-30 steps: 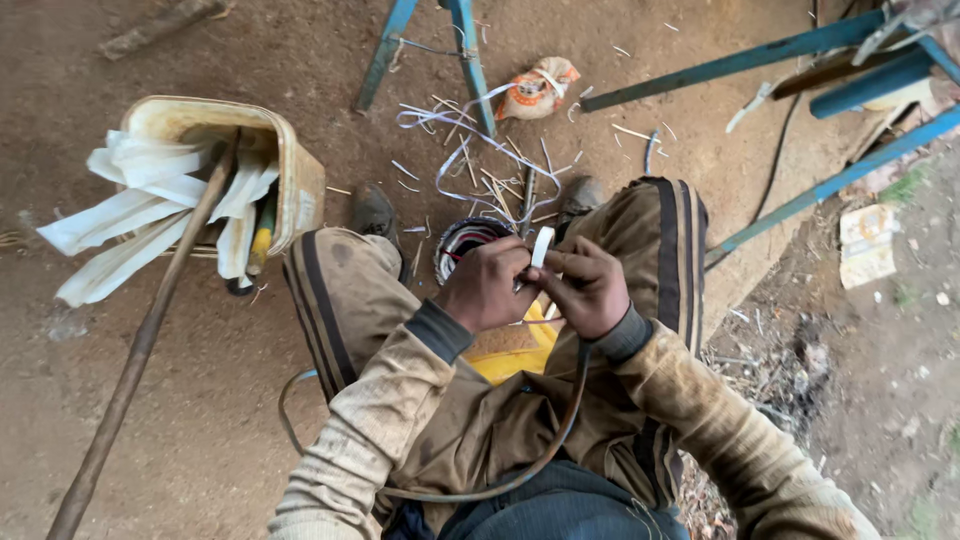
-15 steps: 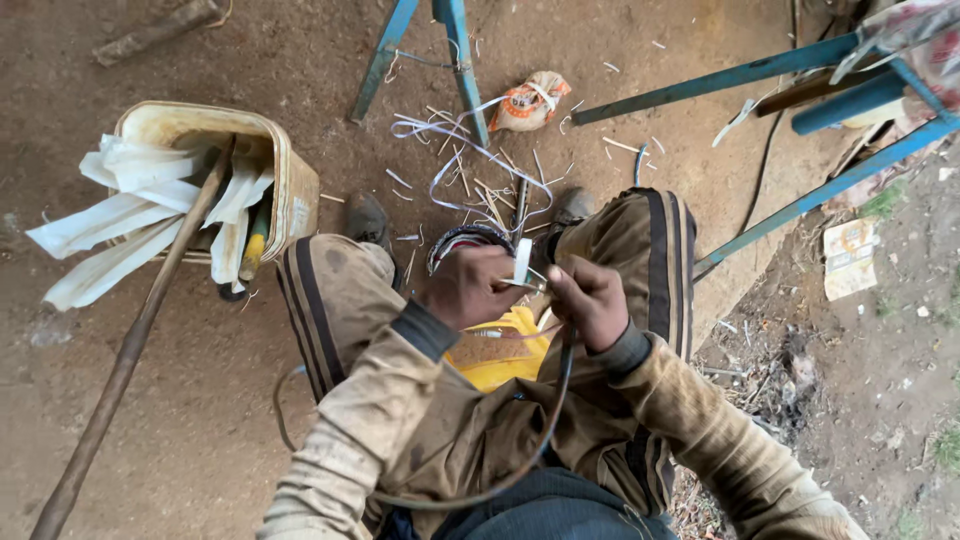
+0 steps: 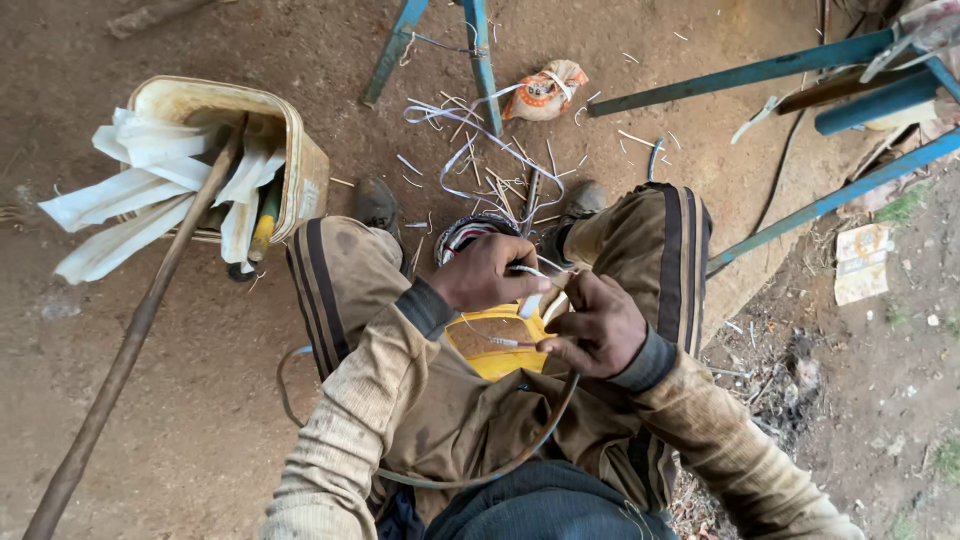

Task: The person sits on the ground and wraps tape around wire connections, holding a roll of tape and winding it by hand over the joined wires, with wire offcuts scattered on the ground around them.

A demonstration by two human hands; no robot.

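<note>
The left hand (image 3: 487, 272) pinches the upper end of a thin white wire (image 3: 520, 300) over the lap. The wire runs down-right toward the right hand (image 3: 598, 325), which grips its lower, stripped end above a yellow container (image 3: 492, 352).
</note>
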